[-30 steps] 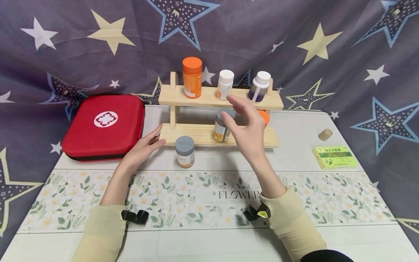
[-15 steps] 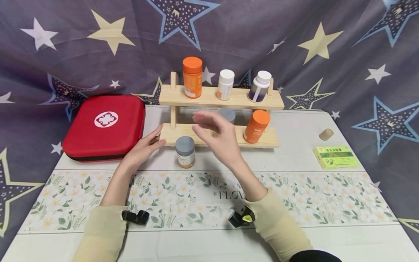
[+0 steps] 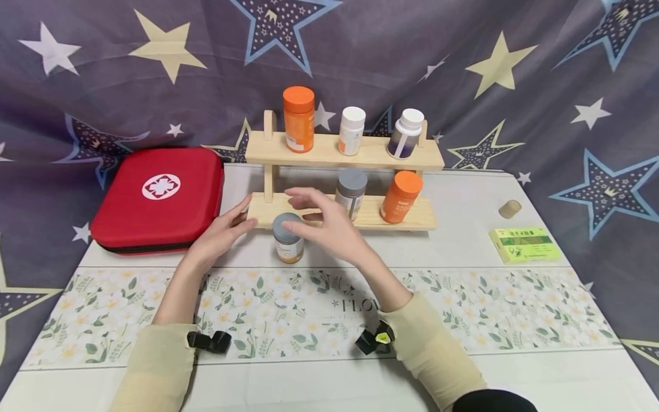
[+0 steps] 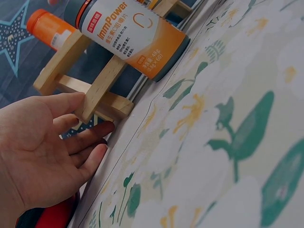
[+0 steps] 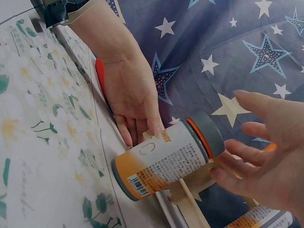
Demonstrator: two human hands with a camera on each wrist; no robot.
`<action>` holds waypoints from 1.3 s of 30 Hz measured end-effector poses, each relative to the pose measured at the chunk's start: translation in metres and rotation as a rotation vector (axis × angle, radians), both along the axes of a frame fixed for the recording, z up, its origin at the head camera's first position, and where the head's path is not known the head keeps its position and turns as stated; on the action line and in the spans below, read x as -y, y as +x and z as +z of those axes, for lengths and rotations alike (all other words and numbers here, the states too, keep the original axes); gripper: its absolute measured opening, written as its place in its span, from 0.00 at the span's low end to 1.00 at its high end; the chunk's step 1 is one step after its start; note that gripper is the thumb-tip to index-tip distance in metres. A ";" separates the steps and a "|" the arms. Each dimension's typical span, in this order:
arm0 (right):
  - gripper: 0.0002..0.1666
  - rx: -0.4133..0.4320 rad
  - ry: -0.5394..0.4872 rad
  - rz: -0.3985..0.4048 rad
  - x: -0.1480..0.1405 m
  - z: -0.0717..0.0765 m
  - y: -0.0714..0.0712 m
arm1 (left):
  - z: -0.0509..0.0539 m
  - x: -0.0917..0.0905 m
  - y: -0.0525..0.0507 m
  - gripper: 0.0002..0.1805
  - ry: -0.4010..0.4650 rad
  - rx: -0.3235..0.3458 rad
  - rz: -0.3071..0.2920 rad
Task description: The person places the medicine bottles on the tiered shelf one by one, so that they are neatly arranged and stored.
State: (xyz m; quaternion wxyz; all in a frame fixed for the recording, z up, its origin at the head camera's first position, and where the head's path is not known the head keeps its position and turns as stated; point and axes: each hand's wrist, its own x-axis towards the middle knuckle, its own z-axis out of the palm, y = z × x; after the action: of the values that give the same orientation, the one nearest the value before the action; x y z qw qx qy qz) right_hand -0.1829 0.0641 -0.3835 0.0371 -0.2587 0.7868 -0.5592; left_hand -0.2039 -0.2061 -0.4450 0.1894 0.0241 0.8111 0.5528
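A grey-lidded vitamin bottle stands on the table in front of the shelf's lower left end; its orange and white label shows in the right wrist view. Beside its lid is my right hand, thumb and fingers spread apart and not closed round it. My left hand touches the left end of the two-tier wooden shelf, its fingers loosely bent in the left wrist view. On the lower tier stand another grey-lidded bottle and an orange bottle.
The upper tier bears a large orange bottle, a small white bottle and a white-capped purple bottle. A red first-aid case lies left of the shelf. At right are a green box and a small tan cylinder.
My right hand has moved left and down from in front of the lower tier's bottles to the grey-lidded bottle on the table. The left hand stays at the shelf's end.
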 end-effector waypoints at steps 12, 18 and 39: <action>0.46 0.100 0.166 0.148 0.004 -0.013 -0.006 | 0.002 0.000 0.000 0.42 0.002 -0.004 -0.002; 0.42 0.112 0.179 0.151 0.004 -0.016 -0.007 | 0.001 0.000 -0.001 0.42 -0.007 -0.003 -0.001; 0.33 0.139 0.124 0.069 0.003 -0.013 -0.005 | -0.001 0.001 -0.001 0.43 0.003 -0.002 -0.001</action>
State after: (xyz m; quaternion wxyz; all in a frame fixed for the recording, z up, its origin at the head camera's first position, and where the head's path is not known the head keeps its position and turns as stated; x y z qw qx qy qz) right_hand -0.1882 0.0611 -0.3969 0.1267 -0.2433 0.8062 -0.5242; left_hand -0.2052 -0.2072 -0.4458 0.1889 0.0254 0.8104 0.5540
